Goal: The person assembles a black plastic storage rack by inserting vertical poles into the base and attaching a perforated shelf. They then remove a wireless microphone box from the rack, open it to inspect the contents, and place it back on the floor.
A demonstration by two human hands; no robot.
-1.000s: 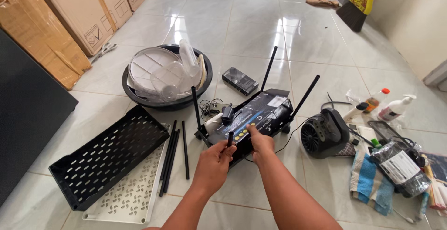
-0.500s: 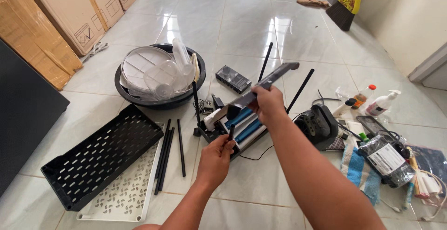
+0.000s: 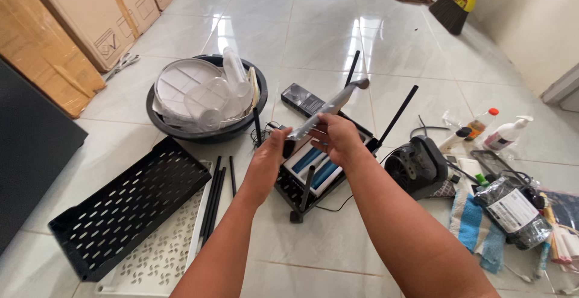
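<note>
Two hands grip grey strip (image 3: 329, 110) (tilted): left hand (image 3: 269, 156) low end, right hand (image 3: 333, 138) midway.

Black perforated tray (image 3: 129, 207), blue-striped router (image 3: 316, 168), blue-white striped cloth (image 3: 473, 228).

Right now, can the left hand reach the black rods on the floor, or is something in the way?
Probably yes. The black rods lie uncovered just below the left hand, but that hand is gripping the grey strip and would have to let go.
</note>
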